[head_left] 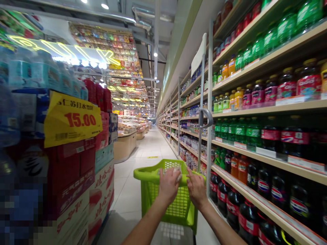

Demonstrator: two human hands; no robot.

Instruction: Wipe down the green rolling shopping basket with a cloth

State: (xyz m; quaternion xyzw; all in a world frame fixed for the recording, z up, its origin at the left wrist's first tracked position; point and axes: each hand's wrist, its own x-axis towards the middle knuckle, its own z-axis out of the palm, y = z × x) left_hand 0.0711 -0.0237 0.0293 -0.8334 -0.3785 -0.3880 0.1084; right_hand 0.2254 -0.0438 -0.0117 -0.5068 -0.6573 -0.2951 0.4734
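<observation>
A supermarket aisle runs ahead, with drink shelves (268, 105) on the right and stacked boxes (84, 177) on the left. Both hands meet over the near rim of a green basket (153, 190). The left hand (168, 185) is clenched around a small pale packet (171, 171), just above its knuckles. The right hand (196, 189) pinches the packet's edge alongside.

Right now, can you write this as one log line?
left hand on basket rim, holding something pale | right hand beside it | bottle shelves right
</observation>
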